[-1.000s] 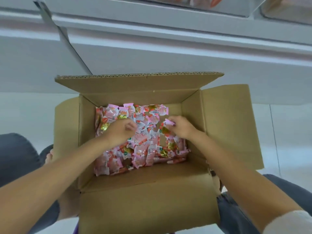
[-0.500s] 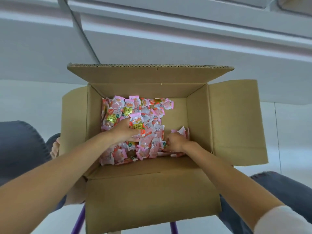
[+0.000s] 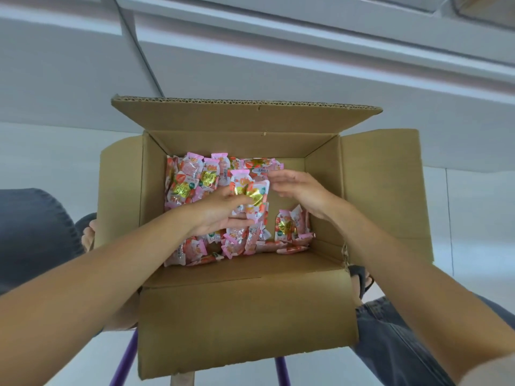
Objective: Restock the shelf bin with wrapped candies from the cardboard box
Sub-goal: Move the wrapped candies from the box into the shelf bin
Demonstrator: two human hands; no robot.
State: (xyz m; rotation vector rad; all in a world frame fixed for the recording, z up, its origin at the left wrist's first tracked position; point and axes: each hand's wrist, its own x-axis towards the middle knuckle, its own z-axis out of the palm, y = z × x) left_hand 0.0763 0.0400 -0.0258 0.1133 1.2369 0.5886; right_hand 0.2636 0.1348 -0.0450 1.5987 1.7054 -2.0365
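The grey shelf (image 3: 278,59) stands behind the cardboard box (image 3: 245,316). The box is open, all four flaps folded outward, and it rests above two purple legs (image 3: 125,355). Wrapped candies (image 3: 192,179) in pink packets cover most of the box floor, with bare cardboard showing toward the right wall. The left hand (image 3: 220,215) is raised inside the box, fingers curled around a handful of candies (image 3: 252,195). The right hand (image 3: 301,190) is inside the box just beside that handful, released, fingers straight, grasping nothing.
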